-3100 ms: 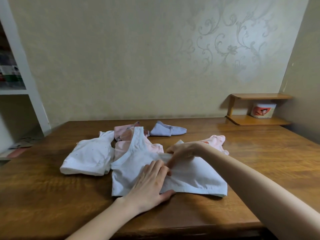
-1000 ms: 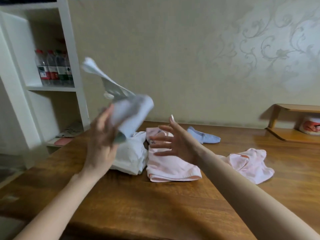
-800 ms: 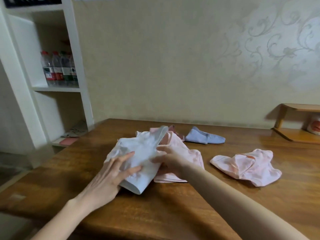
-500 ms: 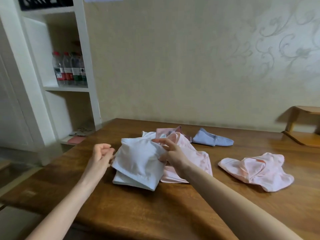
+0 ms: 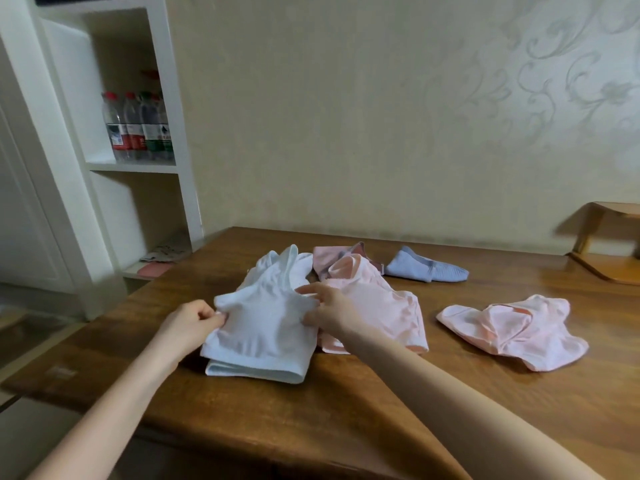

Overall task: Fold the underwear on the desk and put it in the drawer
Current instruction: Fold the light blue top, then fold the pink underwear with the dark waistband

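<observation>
A folded white undershirt [image 5: 261, 332] lies on top of another folded white garment [image 5: 256, 370] near the left front of the wooden desk [image 5: 346, 410]. My left hand [image 5: 188, 327] pinches the top piece's left edge. My right hand [image 5: 329, 311] grips its right edge with curled fingers. Right beside the stack lies a pink undershirt [image 5: 377, 306], partly under my right hand. A crumpled pink piece [image 5: 512, 329] sits further right. No drawer is in view.
A blue-grey sock pair [image 5: 426, 270] and a dusty-pink garment [image 5: 330, 258] lie near the wall. A white shelf unit [image 5: 173, 133] with water bottles [image 5: 138, 126] stands left of the desk. A small wooden shelf [image 5: 609, 265] sits at the far right.
The white undershirt was lifted off the desk, carried left and laid on the other folded white piece. Both hands now hold its side edges. The view has swung left.
</observation>
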A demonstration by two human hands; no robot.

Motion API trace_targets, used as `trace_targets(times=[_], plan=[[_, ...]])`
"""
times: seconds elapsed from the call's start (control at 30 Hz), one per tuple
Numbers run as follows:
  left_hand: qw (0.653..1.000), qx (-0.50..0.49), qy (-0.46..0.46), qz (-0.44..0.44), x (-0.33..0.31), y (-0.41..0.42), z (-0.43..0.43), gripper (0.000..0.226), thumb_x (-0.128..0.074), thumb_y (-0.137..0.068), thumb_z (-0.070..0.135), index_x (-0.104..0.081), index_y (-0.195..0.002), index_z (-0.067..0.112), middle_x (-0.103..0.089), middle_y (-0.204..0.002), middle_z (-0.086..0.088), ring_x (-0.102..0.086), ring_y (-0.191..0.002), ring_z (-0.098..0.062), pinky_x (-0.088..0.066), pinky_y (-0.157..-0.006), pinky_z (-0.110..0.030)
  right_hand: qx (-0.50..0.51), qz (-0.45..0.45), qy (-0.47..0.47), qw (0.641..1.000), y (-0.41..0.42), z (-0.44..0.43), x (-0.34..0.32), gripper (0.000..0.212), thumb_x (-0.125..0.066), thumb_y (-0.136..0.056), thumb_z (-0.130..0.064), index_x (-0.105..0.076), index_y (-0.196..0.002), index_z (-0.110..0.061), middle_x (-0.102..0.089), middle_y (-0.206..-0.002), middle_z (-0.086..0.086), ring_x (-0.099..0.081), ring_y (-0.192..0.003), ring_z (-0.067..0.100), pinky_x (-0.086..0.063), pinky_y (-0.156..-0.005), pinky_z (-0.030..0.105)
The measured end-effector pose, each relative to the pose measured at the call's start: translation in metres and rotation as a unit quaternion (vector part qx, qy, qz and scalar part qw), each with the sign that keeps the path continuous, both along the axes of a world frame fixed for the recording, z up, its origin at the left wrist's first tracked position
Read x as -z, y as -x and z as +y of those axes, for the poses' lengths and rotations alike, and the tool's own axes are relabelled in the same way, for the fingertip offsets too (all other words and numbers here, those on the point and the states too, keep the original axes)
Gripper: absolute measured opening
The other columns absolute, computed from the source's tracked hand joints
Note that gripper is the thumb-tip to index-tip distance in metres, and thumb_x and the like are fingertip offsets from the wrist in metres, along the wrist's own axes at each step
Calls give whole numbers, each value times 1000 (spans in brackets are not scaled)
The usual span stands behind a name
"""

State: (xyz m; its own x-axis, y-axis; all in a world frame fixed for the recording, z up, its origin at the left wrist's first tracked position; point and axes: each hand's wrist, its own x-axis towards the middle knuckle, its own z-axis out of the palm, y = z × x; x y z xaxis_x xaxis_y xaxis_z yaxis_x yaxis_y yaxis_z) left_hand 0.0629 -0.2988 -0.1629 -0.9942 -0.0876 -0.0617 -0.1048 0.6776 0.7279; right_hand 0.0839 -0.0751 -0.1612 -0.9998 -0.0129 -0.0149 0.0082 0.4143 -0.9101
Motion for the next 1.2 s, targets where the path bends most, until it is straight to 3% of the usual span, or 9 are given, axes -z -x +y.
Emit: trace_targets(times=[0.13, 0.27, 0.43, 0.67, 0.77, 0.87, 1.0, 1.13, 1.2], plan=[[1000, 21, -10, 2, -8, 1, 6, 18, -60, -86, 22, -56, -77, 7, -54, -77, -10, -48, -70, -20, -33, -59, -30, 13, 80, -60, 995, 3, 10, -2, 42, -59, -83, -5, -57, -124, -15, -57, -125, 5, -55, -111, 19, -53, -90, 33], [998, 54, 42, -11, -3, 4, 9, 13, -65, -81, 15, -59, -78, 3, -58, -79, -10, -51, -71, -21, -39, -61, -32, -8, 105, -97, 990, 4, 30, -6, 32, -62, -85, -6, -62, -116, -10, -62, -115, 7, -60, -97, 16, -56, -72, 21], [985, 29, 168, 25, 2, 7, 16, 12, -61, -84, 20, -58, -82, 9, -52, -93, -7, -52, -74, -20, -42, -63, -31, -4, 140, -49, 989, 2, 50, -15, 20, -60, -87, -1, -68, -105, -3, -66, -93, 3, -66, -82, 18, -60, -71, 29], [990, -26, 61, 128, -1, 11, 23, 8, -59, -88, 14, -52, -85, 11, -57, -83, -7, -52, -70, -18, -38, -54, -28, 229, 233, -42, 944, 46, 99, -24, 13, -58, -83, -3, -71, -83, -5, -72, -87, 8, -65, -85, 25, -50, -75, 31], [989, -12, 116, 88, -1, 10, 21, 26, -56, -89, 15, -47, -113, 14, -56, -106, -4, -56, -87, -15, -46, -65, -27, 207, 137, -140, 958, 65, 121, -14, 24, -54, -89, -5, -66, -109, -3, -69, -112, 13, -62, -106, 29, -45, -85, 31], [963, -12, 87, 255, -11, 0, 33, 38, -56, -88, 8, -45, -124, 14, -49, -129, -5, -53, -112, -17, -46, -85, -28, 82, 85, -220, 968, 77, 128, 2, 40, -48, -91, -6, -51, -131, -11, -61, -126, 10, -55, -118, 27, -39, -87, 24], [919, 208, 48, 332, -27, -16, 80, 16, -54, -91, 13, -57, -101, 25, -58, -106, 13, -54, -97, -1, -48, -82, -20, 43, 50, -297, 953, 91, 125, 14, 50, -42, -88, 0, -44, -137, -12, -60, -124, 18, -55, -113, 36, -41, -95, 36], [865, 383, 132, 298, -13, -14, 125, 19, -56, -89, 24, -62, -106, 30, -54, -116, 13, -42, -115, -6, -36, -96, -24, 90, 73, -353, 928, 92, 130, 17, 18, -44, -83, 1, -54, -78, -14, -64, -104, 23, -59, -100, 38, -39, -72, 33], [855, 408, 152, 281, -9, -12, 138, 25, -55, -89, 28, -60, -113, 31, -49, -123, 11, -34, -125, -6, -31, -101, -27, 166, 135, -314, 925, 90, 141, 13, 14, -48, -80, -2, -61, -80, -6, -64, -96, 22, -58, -95, 38, -40, -71, 33]])
